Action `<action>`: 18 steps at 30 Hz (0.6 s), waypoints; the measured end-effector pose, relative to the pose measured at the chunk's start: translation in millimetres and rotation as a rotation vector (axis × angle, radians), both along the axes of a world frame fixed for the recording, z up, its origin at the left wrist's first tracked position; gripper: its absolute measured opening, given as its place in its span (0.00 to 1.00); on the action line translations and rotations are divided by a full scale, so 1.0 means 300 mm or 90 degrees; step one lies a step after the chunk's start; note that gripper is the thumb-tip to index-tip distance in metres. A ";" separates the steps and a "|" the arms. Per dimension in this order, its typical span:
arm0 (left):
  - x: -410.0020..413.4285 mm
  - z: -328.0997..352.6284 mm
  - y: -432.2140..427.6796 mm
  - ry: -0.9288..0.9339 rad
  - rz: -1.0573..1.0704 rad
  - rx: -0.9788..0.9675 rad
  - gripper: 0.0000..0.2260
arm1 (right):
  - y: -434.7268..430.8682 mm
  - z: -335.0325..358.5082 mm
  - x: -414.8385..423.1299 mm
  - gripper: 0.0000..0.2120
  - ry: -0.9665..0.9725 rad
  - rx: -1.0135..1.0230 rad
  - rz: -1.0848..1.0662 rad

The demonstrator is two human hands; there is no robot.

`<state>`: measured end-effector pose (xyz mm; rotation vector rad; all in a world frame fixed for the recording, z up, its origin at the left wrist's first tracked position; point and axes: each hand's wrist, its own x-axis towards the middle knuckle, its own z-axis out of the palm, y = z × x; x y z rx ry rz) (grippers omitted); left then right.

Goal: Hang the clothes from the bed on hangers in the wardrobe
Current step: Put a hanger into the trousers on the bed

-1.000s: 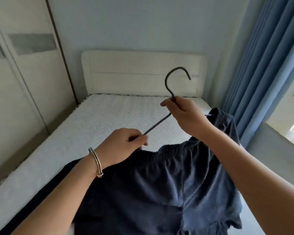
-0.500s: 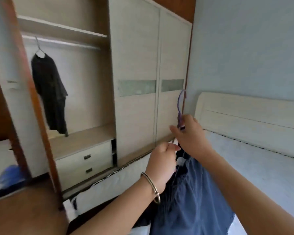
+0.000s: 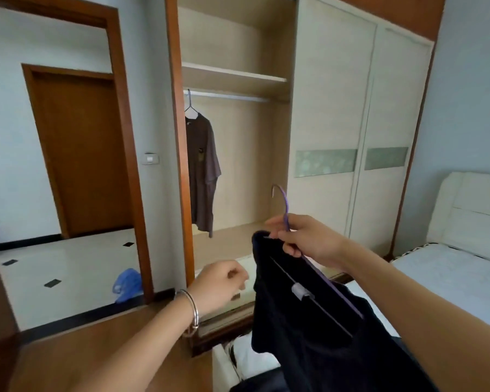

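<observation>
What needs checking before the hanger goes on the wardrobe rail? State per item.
1. Right hand grips the purple hanger at its neck: ok.
2. Hook end is free and points up: ok.
3. Dark shorts hang from the hanger: ok. Whether the clip bites the cloth: cannot tell.
4. Wardrobe bay stands open ahead: ok.
5. Rail is bare to the right of the hung brown T-shirt: ok.
6. Left hand is curled, holds nothing and is apart from the shorts: ok.
</observation>
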<state>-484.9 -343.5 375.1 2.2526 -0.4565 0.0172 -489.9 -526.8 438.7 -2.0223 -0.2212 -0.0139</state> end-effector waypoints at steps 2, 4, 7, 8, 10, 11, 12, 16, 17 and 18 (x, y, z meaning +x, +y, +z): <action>0.082 0.013 0.144 -0.022 0.041 0.044 0.10 | 0.082 0.022 0.071 0.13 0.006 -0.035 0.021; 0.150 0.034 0.238 -0.073 0.072 0.055 0.10 | 0.162 0.036 0.132 0.13 -0.005 -0.060 0.031; 0.247 0.066 0.318 -0.193 0.113 0.089 0.15 | 0.281 0.041 0.231 0.12 -0.029 -0.038 0.018; 0.275 0.074 0.341 -0.232 0.115 0.108 0.16 | 0.321 0.039 0.269 0.12 -0.036 -0.025 0.007; 0.329 0.092 0.384 -0.282 0.098 0.152 0.18 | 0.392 0.041 0.342 0.13 -0.049 -0.015 -0.018; 0.360 0.101 0.407 -0.287 0.086 0.177 0.18 | 0.424 0.044 0.379 0.13 -0.057 -0.016 -0.018; 0.392 0.108 0.428 -0.281 0.070 0.197 0.17 | 0.454 0.045 0.415 0.13 -0.067 -0.014 -0.009; 0.518 0.119 0.512 -0.236 0.031 0.198 0.10 | 0.560 0.033 0.567 0.17 -0.132 -0.033 0.031; 0.554 0.119 0.530 -0.237 0.044 0.182 0.14 | 0.581 0.029 0.612 0.18 -0.150 -0.041 0.040; 0.596 0.117 0.548 -0.238 0.060 0.163 0.16 | 0.599 0.026 0.660 0.19 -0.165 -0.045 0.052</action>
